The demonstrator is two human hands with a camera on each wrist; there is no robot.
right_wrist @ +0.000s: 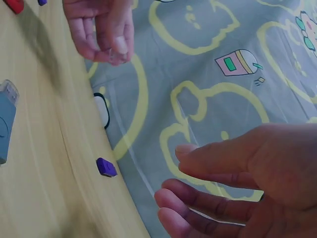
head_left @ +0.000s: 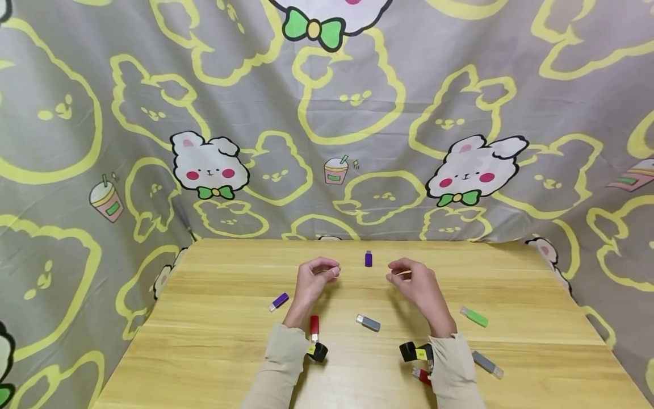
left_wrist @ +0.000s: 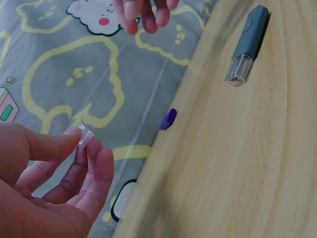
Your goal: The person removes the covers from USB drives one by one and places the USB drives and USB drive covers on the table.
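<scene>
My left hand (head_left: 311, 281) pinches a small clear plastic cap (left_wrist: 85, 135) between thumb and fingertips, held above the table's far half. Across from it, my right hand (head_left: 420, 284) hovers with its fingers loosely bent and a gap between thumb and fingers, nothing in it. Between and just beyond the two hands lies a purple USB stick (head_left: 368, 259), near the table's back edge. Closer in lies a grey USB stick (head_left: 368, 323), with a clear cap over its plug in the left wrist view.
On the wooden table (head_left: 214, 341) lie a second purple stick (head_left: 279, 301) at left, a red stick (head_left: 314, 325) by the left wrist, another red one (head_left: 423, 376) partly hidden by the right wrist, and green (head_left: 475, 317) and grey (head_left: 486, 363) sticks at right. A patterned curtain (head_left: 276, 216) hangs behind.
</scene>
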